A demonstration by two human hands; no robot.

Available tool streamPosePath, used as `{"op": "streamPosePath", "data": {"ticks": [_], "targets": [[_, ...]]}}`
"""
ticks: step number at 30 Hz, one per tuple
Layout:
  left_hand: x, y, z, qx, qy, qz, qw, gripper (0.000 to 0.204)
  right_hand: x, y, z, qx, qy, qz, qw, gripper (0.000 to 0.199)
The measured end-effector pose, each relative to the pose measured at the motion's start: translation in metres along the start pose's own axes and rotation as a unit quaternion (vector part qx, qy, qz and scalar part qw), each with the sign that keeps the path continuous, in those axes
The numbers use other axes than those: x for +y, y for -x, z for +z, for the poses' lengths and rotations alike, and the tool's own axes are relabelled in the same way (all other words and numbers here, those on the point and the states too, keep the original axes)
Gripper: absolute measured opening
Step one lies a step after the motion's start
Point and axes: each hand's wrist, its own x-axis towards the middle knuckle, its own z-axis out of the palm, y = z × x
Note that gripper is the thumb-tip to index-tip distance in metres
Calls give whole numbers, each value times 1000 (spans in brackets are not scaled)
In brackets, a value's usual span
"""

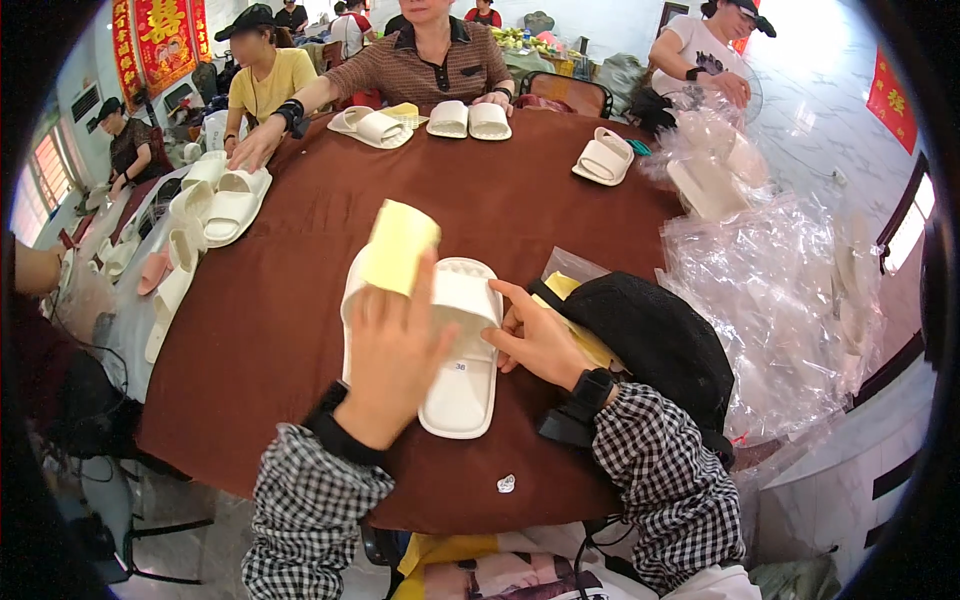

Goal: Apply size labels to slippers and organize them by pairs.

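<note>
A pair of white slippers (462,388) lies in front of me on the brown-covered table, toes away from me. The left slipper is mostly hidden by my left hand (395,355), which is raised over it and slightly blurred. That hand holds a curved yellow sheet (402,245) at its fingertips. My right hand (548,338) pinches the strap edge of the right slipper, index finger on top and thumb at the opening. Past my right wrist, more yellow sheets (590,335) lie partly under a black mesh bag (655,335).
Clear plastic bags (770,310) pile up at the table's right side. White slippers (470,119) stand along the far edge, with others (232,207) at the left. A person across the table (425,65) reaches toward the left ones. A small white sticker (506,484) lies near me.
</note>
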Motion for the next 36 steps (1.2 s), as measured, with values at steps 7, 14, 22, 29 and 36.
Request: {"op": "streamPosePath", "data": {"ticks": [7,14,22,29,36], "targets": [[68,41,9,-112,-4,15,994,103,21,-7,0,-24,-38,-44,998,63],[45,54,13,-99,-61,15,993,87,3,-1,3,-68,-29,-26,997,61],[-46,61,-6,-74,-54,-30,995,81,9,1,-1,-70,-13,-15,997,52],[-177,50,-20,-116,-61,-105,986,72,3,3,-3,-71,8,-4,997,44],[-257,45,-15,-70,-94,-225,967,70,5,3,-2,-72,-25,-10,997,42]]}}
